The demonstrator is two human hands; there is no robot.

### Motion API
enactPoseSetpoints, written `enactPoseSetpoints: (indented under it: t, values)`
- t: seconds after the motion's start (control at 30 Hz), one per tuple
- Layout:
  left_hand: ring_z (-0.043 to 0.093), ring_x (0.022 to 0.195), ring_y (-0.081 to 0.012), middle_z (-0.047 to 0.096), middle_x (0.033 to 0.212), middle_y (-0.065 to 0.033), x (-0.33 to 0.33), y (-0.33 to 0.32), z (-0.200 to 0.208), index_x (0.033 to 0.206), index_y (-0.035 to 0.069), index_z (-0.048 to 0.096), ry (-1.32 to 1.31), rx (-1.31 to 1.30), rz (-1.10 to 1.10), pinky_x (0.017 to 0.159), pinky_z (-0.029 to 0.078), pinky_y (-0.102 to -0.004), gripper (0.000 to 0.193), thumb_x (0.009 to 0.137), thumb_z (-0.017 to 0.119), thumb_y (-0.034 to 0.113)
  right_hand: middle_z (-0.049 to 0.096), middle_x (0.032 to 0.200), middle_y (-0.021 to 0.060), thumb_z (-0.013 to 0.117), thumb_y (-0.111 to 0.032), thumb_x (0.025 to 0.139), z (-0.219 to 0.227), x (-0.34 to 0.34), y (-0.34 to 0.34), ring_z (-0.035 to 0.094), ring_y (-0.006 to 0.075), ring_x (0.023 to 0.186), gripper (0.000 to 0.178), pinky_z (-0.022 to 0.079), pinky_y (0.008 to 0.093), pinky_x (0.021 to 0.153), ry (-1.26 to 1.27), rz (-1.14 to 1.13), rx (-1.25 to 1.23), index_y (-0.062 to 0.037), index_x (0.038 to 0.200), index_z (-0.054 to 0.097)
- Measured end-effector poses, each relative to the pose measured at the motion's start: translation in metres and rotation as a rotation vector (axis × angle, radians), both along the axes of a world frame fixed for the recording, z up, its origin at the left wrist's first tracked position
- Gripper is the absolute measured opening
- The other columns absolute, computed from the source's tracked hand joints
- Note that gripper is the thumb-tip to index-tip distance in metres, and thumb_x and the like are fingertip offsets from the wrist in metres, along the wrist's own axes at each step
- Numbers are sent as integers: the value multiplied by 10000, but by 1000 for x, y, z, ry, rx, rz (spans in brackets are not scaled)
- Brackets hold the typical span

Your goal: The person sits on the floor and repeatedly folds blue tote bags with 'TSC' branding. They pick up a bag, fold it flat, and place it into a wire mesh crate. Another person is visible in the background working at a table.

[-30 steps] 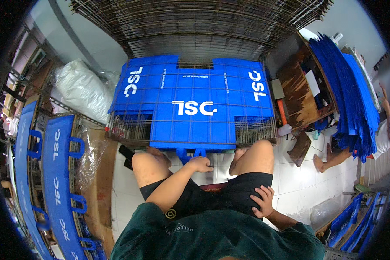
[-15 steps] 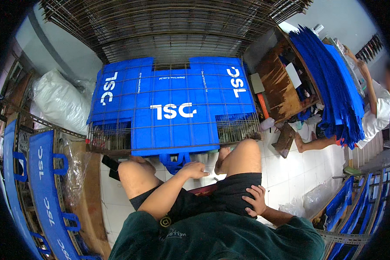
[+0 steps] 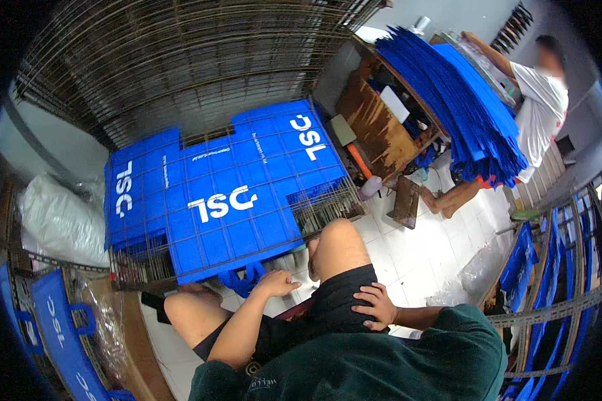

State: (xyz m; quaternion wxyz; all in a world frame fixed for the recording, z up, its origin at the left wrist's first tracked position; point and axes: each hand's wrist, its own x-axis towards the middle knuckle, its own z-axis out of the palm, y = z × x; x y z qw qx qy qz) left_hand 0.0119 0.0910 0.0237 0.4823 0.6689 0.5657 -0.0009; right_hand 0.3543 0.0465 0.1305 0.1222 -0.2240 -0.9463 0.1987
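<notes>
Lying flat at the lower wire rack [image 3: 328,207], w/ grid lines crossing its face, was a blue fabric bag panel [image 3: 241,230], notched at the corners, white print on 3 parts. Its blue handles [image 3: 233,283] hung off the rack's near edge.

L hand [image 3: 276,284] was just in front of that edge, right beside the handles, fingers loosely curled, part closed; couldn't tell if it had hold of anything. R hand [image 3: 376,306] was farther out from the rack's near side, resting on the black shorts [image 3: 341,294], fingers spread, nothing seen in it. Bare knees [image 3: 348,247] were up close to the rack's near edge.

More wire racks [image 3: 180,60] stood above & behind the rack. L of rack: a white plastic sack [image 3: 60,217], plus blue bags [image 3: 59,327] w/ handles, nearer the person. R of rack: a sm. wooden stool [image 3: 406,202] on white floor tiles [image 3: 408,257], & past it a thick stack of blue fabric sheets [image 3: 448,100]. Co-worker [image 3: 545,107] in a white shirt stood beyond that stack, farther R of rack.
</notes>
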Motion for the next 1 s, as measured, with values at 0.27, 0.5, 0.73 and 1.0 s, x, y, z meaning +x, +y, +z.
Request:
enactPoseSetpoints:
  t: [0.27, 0.5, 0.73, 1.0]
  values:
    - [619, 801, -328, 647, 793, -167, -6, -4, 8, 743, 37, 606, -10, 24, -9, 699, 461, -427, 533, 758, 585, 569, 462, 1292, 123, 498, -432, 805, 3, 1, 0, 361, 309, 1247, 431, 204, 533, 1000, 6, -12, -1, -165, 1123, 613]
    - [610, 828, -324, 642, 813, -159, -6, -8, 5, 762, 44, 595, 6, -27, 18, 710, 453, -418, 498, 762, 589, 542, 459, 1290, 123, 493, -440, 806, -1, 3, -4, 359, 308, 1245, 439, 201, 532, 999, 17, -23, 0, -168, 1130, 612]
    - [601, 846, -324, 639, 830, -156, -4, -9, 13, 772, 46, 587, 8, -21, 33, 731, 446, -416, 482, 760, 597, 528, 454, 1297, 124, 484, -451, 806, -1, 5, -6, 349, 308, 1253, 454, 188, 525, 1007, 20, -34, 4, -166, 1138, 608]
    - [603, 847, -317, 639, 832, -145, -5, -10, 11, 801, 52, 584, 7, -34, 48, 756, 447, -402, 481, 764, 599, 532, 447, 1308, 124, 488, -445, 802, 0, 5, -6, 357, 309, 1252, 458, 186, 529, 1006, 30, -36, 0, -173, 1152, 602]
